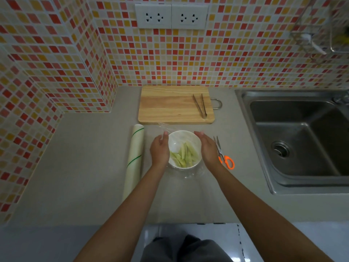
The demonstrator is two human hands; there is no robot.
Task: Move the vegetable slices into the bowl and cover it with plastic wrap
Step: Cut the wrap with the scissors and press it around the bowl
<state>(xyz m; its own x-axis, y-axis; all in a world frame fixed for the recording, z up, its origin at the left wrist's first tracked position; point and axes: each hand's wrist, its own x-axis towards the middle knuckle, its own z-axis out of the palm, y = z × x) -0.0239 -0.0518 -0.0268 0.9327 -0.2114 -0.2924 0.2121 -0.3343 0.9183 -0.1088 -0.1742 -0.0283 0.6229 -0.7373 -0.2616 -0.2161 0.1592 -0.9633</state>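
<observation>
A white bowl (186, 136) stands on the grey counter and holds several pale green vegetable slices (184, 155). A sheet of clear plastic wrap (192, 173) lies over the bowl, with loose edges showing at the far left and the near side. My left hand (160, 150) is pressed flat against the bowl's left side, and my right hand (207, 148) against its right side. Both palms face inward on the wrap with fingers extended.
A roll of plastic wrap (134, 159) lies left of the bowl. Orange-handled scissors (224, 157) lie just right of my right hand. A wooden cutting board (170, 104) with tongs (200, 105) sits behind the bowl. A steel sink (302, 140) is at the right.
</observation>
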